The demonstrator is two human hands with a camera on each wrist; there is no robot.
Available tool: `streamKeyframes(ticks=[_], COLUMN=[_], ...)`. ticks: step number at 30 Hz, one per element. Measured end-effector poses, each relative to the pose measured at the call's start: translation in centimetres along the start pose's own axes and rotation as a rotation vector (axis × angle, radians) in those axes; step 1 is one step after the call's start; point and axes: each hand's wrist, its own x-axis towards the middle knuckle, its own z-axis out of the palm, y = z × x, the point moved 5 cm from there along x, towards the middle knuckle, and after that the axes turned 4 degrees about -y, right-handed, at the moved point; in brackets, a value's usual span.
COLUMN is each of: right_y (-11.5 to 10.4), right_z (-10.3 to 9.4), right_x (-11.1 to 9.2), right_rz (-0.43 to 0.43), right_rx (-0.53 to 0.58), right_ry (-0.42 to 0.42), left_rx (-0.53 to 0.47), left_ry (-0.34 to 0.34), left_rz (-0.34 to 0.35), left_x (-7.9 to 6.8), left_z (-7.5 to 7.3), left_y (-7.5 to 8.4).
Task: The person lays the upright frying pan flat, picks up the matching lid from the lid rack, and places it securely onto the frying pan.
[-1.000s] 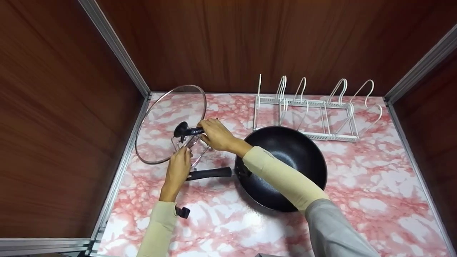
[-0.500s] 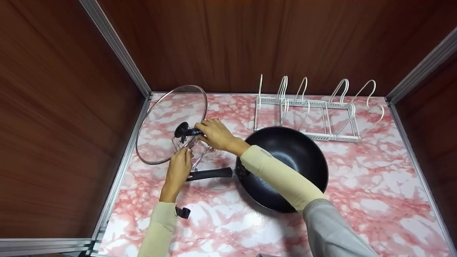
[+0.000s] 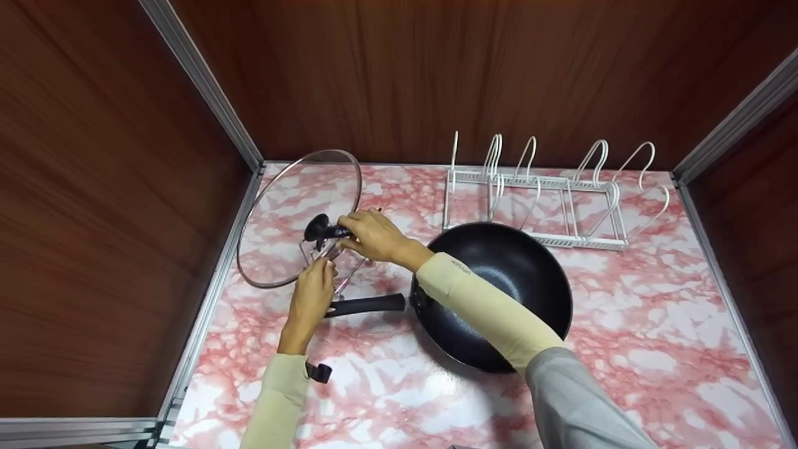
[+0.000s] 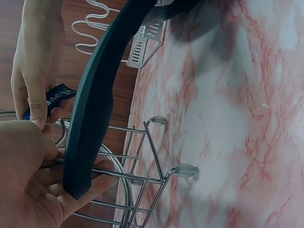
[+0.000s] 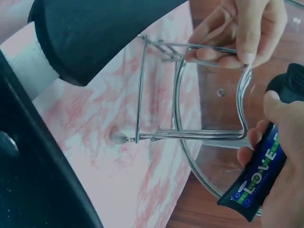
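Note:
A large glass lid (image 3: 293,206) with a metal rim stands tilted in a small chrome wire stand (image 5: 204,135) at the left of the table. My right hand (image 3: 377,236) grips the lid's black handle (image 5: 256,178), which bears a "LOVE" label. Just below it, my left hand (image 3: 310,293) pinches the stand's wires; in the right wrist view its thumb and fingers close on the upper bar. The black wok handle (image 3: 368,305) lies close beside the left hand, partly hidden by it. My right forearm passes over the black wok (image 3: 523,268).
Behind the wok, a white wire pan rack (image 3: 561,182) with several upright loops stands near the back wall. Brown wood-look panels (image 3: 411,75) enclose the pink marbled table (image 3: 648,312) at the back and sides, with metal strips along the edges.
My right hand has shifted very slightly to the left along the lid's handle. The left hand, stand, lid and wok look unmoved.

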Motion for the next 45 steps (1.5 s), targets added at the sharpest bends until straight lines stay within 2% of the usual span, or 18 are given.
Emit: streamKeyframes(ticks=[9,15,24,45], right_y=[0.07,0.18,0.33,0.41], right_z=[0.12,0.36,0.45,0.55], right_x=[0.4,0.53,0.43,0.39], right_rz=[-0.031,-0.03,-0.037,-0.039], right_rx=[0.096,0.107,0.146,0.111], right_ry=[0.007,0.011,0.079,0.117], left_rx=[-0.029,-0.049,-0.062,-0.058], left_ry=[0.009,0.018,0.024,0.03], left_rz=[-0.025,-0.048,-0.041,-0.031], left_x=[-0.03,0.0,0.25,0.36], left_z=[-0.2,-0.4,-0.38,-0.25], left_y=[-0.01,-0.07,-0.2,-0.22])
